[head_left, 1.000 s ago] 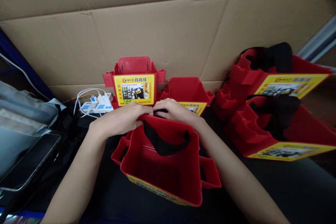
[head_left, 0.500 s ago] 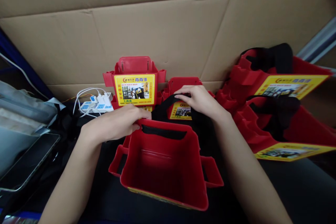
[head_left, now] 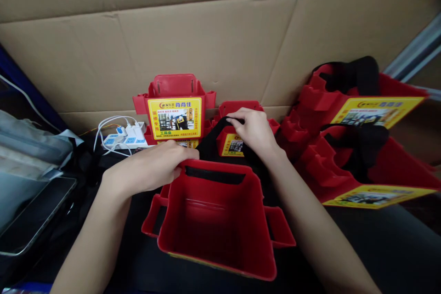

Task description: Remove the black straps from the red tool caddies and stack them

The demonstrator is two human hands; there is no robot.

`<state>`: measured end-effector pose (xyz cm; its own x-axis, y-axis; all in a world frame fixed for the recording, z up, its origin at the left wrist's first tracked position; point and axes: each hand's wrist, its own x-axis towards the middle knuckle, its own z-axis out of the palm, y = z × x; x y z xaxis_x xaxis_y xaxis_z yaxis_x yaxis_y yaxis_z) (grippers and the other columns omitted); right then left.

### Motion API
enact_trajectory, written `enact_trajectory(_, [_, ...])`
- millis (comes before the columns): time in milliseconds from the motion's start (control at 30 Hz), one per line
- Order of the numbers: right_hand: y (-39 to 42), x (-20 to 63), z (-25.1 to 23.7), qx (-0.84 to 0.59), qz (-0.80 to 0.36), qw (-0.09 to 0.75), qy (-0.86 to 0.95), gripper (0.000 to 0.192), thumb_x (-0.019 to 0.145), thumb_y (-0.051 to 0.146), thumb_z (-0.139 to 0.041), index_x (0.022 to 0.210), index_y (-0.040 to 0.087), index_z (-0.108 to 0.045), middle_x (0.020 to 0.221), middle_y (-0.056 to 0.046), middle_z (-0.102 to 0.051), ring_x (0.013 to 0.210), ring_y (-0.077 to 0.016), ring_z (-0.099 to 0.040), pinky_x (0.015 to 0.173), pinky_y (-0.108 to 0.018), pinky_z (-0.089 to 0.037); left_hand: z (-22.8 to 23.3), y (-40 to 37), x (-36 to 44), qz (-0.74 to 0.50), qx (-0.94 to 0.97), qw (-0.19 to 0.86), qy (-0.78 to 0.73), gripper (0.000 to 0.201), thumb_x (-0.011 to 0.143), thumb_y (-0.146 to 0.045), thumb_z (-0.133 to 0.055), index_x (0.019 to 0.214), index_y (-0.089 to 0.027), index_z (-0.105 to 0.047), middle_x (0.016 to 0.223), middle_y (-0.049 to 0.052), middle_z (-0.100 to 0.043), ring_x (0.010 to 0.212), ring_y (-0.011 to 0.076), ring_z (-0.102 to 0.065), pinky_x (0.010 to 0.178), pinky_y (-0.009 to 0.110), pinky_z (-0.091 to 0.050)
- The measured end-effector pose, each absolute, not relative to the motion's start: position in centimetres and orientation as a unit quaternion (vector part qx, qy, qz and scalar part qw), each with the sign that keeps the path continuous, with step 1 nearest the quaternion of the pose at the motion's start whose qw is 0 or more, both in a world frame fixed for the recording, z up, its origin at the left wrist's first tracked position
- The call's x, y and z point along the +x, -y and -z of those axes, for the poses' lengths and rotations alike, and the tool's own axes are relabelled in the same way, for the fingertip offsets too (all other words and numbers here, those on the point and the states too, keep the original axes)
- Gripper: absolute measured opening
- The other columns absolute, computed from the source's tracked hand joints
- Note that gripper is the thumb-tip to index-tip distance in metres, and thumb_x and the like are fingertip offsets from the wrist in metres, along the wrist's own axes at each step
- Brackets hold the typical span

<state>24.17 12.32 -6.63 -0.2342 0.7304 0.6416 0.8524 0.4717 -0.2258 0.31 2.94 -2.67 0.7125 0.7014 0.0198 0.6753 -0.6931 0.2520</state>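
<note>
Since 0.5 s ago little has shifted: the right hand (head_left: 253,131) has been raised a touch with the black strap (head_left: 215,134), and the left hand (head_left: 155,167) has stayed on the box rim.

Black strap: pinched at its top by the right-hand fingers, so that hand is closed on it. From the pinch the strap is run down and toward the left hand, to the far wall of the red tool box (head_left: 215,220), where a flat length of it is seen lying along the inside of that wall. Long axis of that flat length: side to side, roughly on the line between the 2 hands.

Red tool box: set open side up, directly below and nearer than both hands, with 1 side pocket sticking out on each flank. Its far-left corner is gripped by the left hand, thumb and fingers closed over the rim. Left hand is the nearer one to the box; right hand is held just beyond the far wall, above it, not touching the box itself.

Outward: beyond the right hand a smaller red box with yellow label (head_left: 237,140) is partly covered by the strap loop. Beyond the left hand a labelled red box (head_left: 175,103) is stood against the cardboard wall (head_left: 220,46). Left of that, a white power strip (head_left: 126,138) with cables. Far to the right of the right hand, stacked red boxes with straps (head_left: 351,142) are laid on their sides.
</note>
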Motion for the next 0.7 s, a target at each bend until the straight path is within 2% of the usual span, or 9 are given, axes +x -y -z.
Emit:
enact_trajectory(133, [-11.7, 23.7, 6.4, -0.457, 0.06, 0.349, 0.816, 0.022, 0.083, 0.024, -0.051, 0.097, 0.021, -0.068, 0.092, -0.004, -0.066, 0.083, -0.018, -0.061, 0.075, -0.03, -0.046, 2.0, -3.0, -0.4, -0.062, 0.923, 0.124, -0.36, 0.019, 0.079, -0.022, -0.053, 0.097, -0.024, -0.06, 0.087, -0.001, -0.066, 0.075, 0.0143, -0.061, 0.067, 0.023, -0.046])
enact_trajectory(233, [-10.7, 22.7, 6.2, -0.398, 0.01, 0.361, 0.843, 0.022, 0.083, 0.028, -0.052, 0.099, 0.025, -0.068, 0.095, -0.002, -0.067, 0.087, -0.0168, -0.06, 0.076, -0.028, -0.046, 2.3, -4.1, 0.1, -0.206, 0.893, 0.08, -0.392, 0.031, 0.078, -0.037, -0.057, 0.106, -0.024, -0.058, 0.103, 0.002, -0.065, 0.089, 0.017, -0.061, 0.077, 0.027, -0.046])
enact_trajectory(333, [-9.6, 21.5, 5.9, -0.359, -0.048, 0.365, 0.858, 0.022, 0.083, 0.028, -0.053, 0.098, 0.025, -0.068, 0.094, -0.001, -0.067, 0.085, -0.0152, -0.061, 0.076, -0.027, -0.046, 3.5, -5.9, 1.7, -0.34, 0.839, 0.041, -0.423, 0.041, 0.076, -0.039, -0.059, 0.112, -0.019, -0.056, 0.112, 0.007, -0.062, 0.1, 0.0208, -0.058, 0.086, 0.033, -0.044])
enact_trajectory(400, [-9.2, 21.4, 5.4, -0.328, -0.088, 0.354, 0.871, 0.022, 0.082, 0.027, -0.054, 0.098, 0.023, -0.068, 0.093, -0.002, -0.068, 0.085, -0.0143, -0.061, 0.078, -0.026, -0.047, 4.3, -7.0, 2.5, -0.331, 0.848, 0.075, -0.407, 0.035, 0.076, -0.033, -0.059, 0.108, -0.018, -0.06, 0.104, 0.006, -0.066, 0.092, 0.019, -0.061, 0.08, 0.03, -0.046])
enact_trajectory(467, [-9.2, 22.4, 4.9, -0.316, -0.112, 0.334, 0.881, 0.022, 0.082, 0.025, -0.053, 0.099, 0.023, -0.068, 0.096, -0.002, -0.068, 0.087, -0.0143, -0.062, 0.079, -0.025, -0.047, 4.6, -7.7, 2.4, -0.3, 0.857, 0.1, -0.407, 0.022, 0.078, -0.026, -0.055, 0.095, -0.017, -0.066, 0.088, 0.004, -0.07, 0.076, 0.0158, -0.063, 0.068, 0.026, -0.047])
enact_trajectory(533, [-9.6, 24.7, 4.2, -0.344, -0.117, 0.313, 0.877, 0.024, 0.082, 0.025, -0.052, 0.101, 0.023, -0.067, 0.098, -0.002, -0.068, 0.089, -0.0156, -0.063, 0.08, -0.026, -0.048, 4.5, -7.9, 1.4, -0.273, 0.845, 0.08, -0.453, 0.019, 0.078, -0.024, -0.052, 0.082, -0.016, -0.069, 0.073, 0.003, -0.07, 0.063, 0.0143, -0.061, 0.058, 0.024, -0.043])
enact_trajectory(600, [-10.2, 27.9, 3.7, -0.4, -0.111, 0.303, 0.858, 0.025, 0.082, 0.027, -0.053, 0.101, 0.022, -0.068, 0.099, -0.002, -0.069, 0.09, -0.0182, -0.063, 0.081, -0.029, -0.049, 4.2, -8.0, -0.3, -0.235, 0.828, 0.047, -0.507, 0.018, 0.076, -0.026, -0.054, 0.074, -0.016, -0.069, 0.065, 0.002, -0.068, 0.058, 0.0145, -0.058, 0.052, 0.024, -0.039])
enact_trajectory(700, [-10.9, 32.1, 3.2, -0.478, -0.095, 0.308, 0.817, 0.024, 0.078, 0.033, -0.058, 0.094, 0.02, -0.07, 0.095, -0.002, -0.069, 0.089, -0.0218, -0.064, 0.081, -0.033, -0.051, 3.8, -8.1, -2.8, -0.186, 0.813, 0.046, -0.55, 0.016, 0.071, -0.027, -0.056, 0.068, -0.017, -0.069, 0.064, 0.002, -0.068, 0.058, 0.0148, -0.058, 0.05, 0.023, -0.036])
